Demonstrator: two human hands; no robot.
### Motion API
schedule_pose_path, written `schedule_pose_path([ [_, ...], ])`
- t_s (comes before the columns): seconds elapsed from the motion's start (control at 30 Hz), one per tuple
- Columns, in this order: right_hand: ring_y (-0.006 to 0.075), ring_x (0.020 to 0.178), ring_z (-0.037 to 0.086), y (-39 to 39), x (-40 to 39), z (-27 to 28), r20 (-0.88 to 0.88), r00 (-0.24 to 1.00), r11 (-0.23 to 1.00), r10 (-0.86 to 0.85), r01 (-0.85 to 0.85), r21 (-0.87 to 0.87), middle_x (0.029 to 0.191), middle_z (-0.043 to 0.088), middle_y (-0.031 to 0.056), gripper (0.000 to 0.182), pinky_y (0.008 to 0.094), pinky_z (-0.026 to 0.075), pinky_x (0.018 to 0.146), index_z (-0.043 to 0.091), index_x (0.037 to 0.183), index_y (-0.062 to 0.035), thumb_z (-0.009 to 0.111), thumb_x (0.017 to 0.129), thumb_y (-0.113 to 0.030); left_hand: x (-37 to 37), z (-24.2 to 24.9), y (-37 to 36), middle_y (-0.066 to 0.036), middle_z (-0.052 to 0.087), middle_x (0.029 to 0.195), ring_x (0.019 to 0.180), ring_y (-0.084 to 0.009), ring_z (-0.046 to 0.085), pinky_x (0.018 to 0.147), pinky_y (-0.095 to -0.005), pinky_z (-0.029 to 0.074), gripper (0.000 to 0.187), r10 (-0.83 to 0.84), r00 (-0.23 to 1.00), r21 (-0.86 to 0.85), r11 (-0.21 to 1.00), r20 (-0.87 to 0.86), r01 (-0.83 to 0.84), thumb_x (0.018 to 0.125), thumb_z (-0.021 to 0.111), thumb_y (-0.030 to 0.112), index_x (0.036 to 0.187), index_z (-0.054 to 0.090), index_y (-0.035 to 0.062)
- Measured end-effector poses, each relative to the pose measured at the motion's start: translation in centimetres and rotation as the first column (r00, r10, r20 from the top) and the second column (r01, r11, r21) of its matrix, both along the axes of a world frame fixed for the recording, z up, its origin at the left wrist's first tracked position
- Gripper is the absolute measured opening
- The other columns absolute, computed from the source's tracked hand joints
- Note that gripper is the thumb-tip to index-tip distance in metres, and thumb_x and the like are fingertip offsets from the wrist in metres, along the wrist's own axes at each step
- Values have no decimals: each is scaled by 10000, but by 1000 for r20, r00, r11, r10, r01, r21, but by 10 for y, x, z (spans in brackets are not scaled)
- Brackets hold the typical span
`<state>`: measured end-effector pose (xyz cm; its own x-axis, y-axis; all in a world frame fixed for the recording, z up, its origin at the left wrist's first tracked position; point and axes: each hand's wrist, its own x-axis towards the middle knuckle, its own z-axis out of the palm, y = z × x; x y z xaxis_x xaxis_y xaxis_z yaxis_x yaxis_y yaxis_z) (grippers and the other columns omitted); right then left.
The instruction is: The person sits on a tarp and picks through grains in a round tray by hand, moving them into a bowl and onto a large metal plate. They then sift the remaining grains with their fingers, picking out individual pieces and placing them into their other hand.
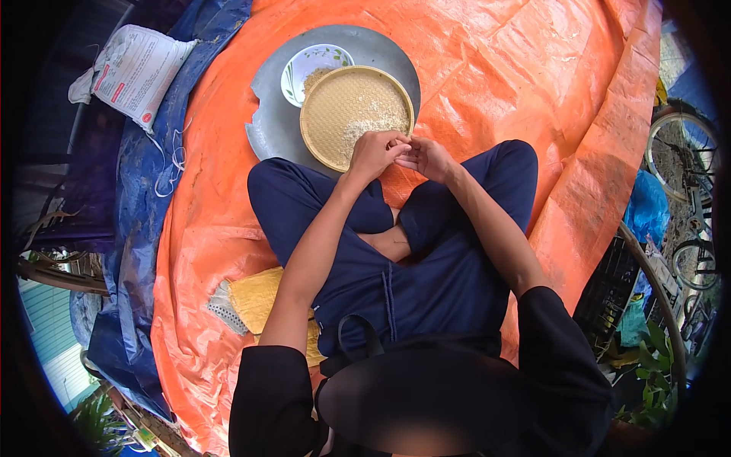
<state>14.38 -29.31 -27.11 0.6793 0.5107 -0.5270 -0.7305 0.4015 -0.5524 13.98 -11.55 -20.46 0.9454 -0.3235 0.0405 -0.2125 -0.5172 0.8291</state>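
A round woven winnowing basket (335,114) lies on a large grey metal tray (274,84), with pale grains (381,114) scattered over its right and near parts. Beside it, partly covered by its rim, a white bowl with a leaf pattern (324,55) holds brownish grain (316,78). My left hand (373,156) is at the basket's near rim, fingers bent and closed. Against its fingertips, my right hand (429,158) is also closed, just off the rim. Whatever is pinched between the fingers is too small to make out.
My crossed legs (457,206) rest on an orange tarp (502,84) with a blue tarp (137,266) along its left. A white printed sack (145,72) stands upper left. Yellow cloth (255,298) lies by my left elbow. Black crates (607,293) and a bicycle (685,152) are on the right.
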Motion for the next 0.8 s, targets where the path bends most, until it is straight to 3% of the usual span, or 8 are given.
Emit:
schedule_pose_path([
  [0.1, 295, 1110, 597, -2, 0, 10, 1, 999, 999, 39, -39, 21, 1200, 584, 226, 429, 343, 486, 981, 497, 1199, 91, 330, 986, -242, 11, -6, 9, -87, 666, 664, 575, -146, 633, 541, -277, 475, 154, 118, 993, -36, 992, -10, -118, 822, 688, 160, 899, 709, 28],
  [0.2, 304, 1116, 594, -5, 4, 20, 6, 999, 994, -54, 53, 95, 1179, 591, 238, 435, 343, 488, 984, 504, 1182, 104, 331, 981, -241, 18, -17, 23, -88, 658, 650, 574, -139, 633, 533, -277, 470, 149, 243, 970, -22, 970, -32, -243, 833, 678, 167, 878, 699, 26],
  [0.23, 306, 1116, 594, -5, 6, 19, -4, 997, 994, -76, 76, 81, 1176, 591, 243, 430, 345, 487, 986, 508, 1169, 104, 337, 979, -240, 19, -23, 28, -107, 663, 671, 599, -183, 647, 565, -300, 481, 128, 257, 966, 19, 966, -28, -256, 836, 667, 155, 872, 694, 35],
  [0.43, 318, 1113, 594, -10, 9, 4, -12, 994, 994, -112, 112, -13, 1148, 595, 253, 384, 356, 489, 985, 532, 1088, 90, 368, 973, -238, 14, -31, 29, -121, 676, 809, 759, -306, 654, 692, -388, 502, 111, 87, 992, 298, 948, 92, -111, 815, 669, 136, 876, 699, 47],
  [0.63, 314, 1092, 603, -8, 9, 0, -12, 987, 987, -158, 158, -16, 1127, 598, 238, 374, 355, 494, 971, 525, 1091, 87, 372, 974, -234, 5, -36, 26, -97, 622, 897, 843, -293, 632, 726, -406, 506, 162, -106, 987, 413, 909, 121, 47, 773, 692, 109, 932, 695, 74],
  [0.8, 302, 1086, 602, -8, 9, 4, -12, 985, 985, -170, 170, -30, 1146, 588, 234, 407, 347, 494, 964, 513, 1127, 93, 367, 975, -256, 4, -56, 15, -87, 598, 897, 888, -282, 617, 748, -392, 512, 94, -225, 939, 428, 899, 259, 98, 788, 633, 100, 863, 686, 84],
])
